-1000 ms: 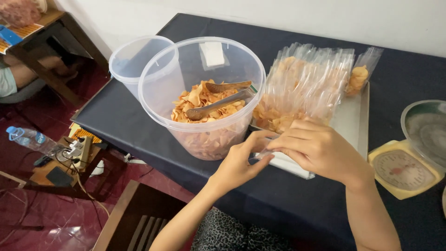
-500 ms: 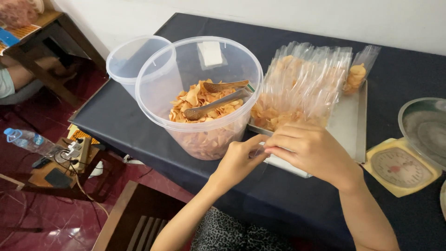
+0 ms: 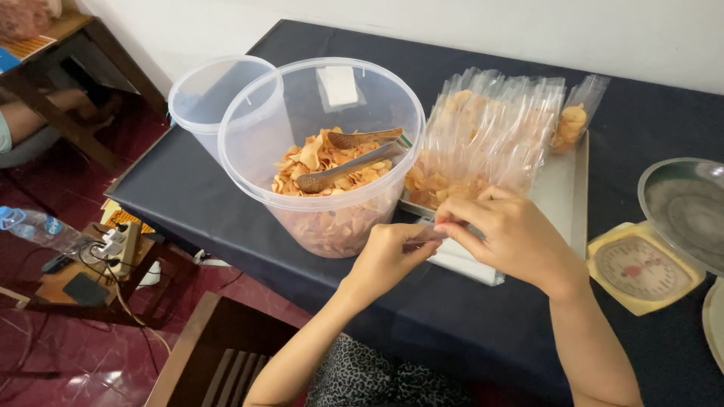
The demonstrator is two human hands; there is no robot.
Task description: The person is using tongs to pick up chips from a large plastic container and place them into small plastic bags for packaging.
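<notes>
Both my hands meet at the front edge of a metal tray (image 3: 564,197). My left hand (image 3: 386,261) and my right hand (image 3: 514,238) pinch a thin clear plastic bag (image 3: 424,241) between their fingertips, just above a flat white stack of bags (image 3: 469,265). To the left stands a large clear tub (image 3: 253,177) holding orange chips (image 3: 328,154), with metal tongs (image 3: 343,170) lying on them. Several clear bags filled with chips (image 3: 490,136) lean on the tray behind my right hand.
A smaller empty clear tub (image 3: 207,98) stands behind the large one. A yellow dial scale (image 3: 641,270) with a clear bowl (image 3: 682,207) sits at the right on the dark table (image 3: 211,203). A wooden chair (image 3: 211,358), power strip (image 3: 124,243) and water bottle (image 3: 30,226) are on the floor at left.
My hands have shifted slightly left and closer together, fingers working the thin bag. The tub, tray and scale have kept their places; the view drifted a little.
</notes>
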